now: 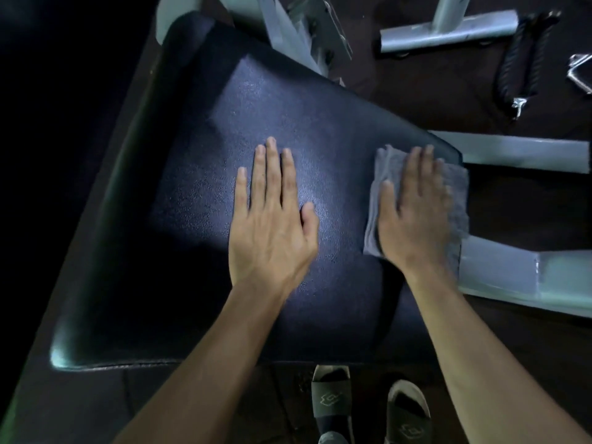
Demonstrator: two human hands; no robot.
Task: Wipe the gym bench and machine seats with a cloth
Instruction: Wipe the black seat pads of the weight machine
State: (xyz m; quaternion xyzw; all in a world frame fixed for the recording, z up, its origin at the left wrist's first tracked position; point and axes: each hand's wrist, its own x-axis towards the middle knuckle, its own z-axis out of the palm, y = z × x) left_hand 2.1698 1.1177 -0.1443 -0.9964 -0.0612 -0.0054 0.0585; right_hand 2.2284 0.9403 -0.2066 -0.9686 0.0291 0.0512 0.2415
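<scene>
Bench pad (224,174) is looking like dark vinyl/leatherette w/ fine pebbled grain, catching a soft sheen under light. Cloth (384,168) is reading as grey terry, matt & fuzzy. Frame tubes (512,152) are showing pale painted metal, smooth, semi-gloss; floor (528,219) is looking dark, matt.

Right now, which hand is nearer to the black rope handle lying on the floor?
Right. The right hand presses the grey cloth at the bench pad's right edge, below the rope handle; the left hand lies flat mid-pad, farther away.

Our left hand (270,219) lies flat mid-counter (179,193); our right hand (415,209) presses the cloth (384,174) at its right edge.
</scene>
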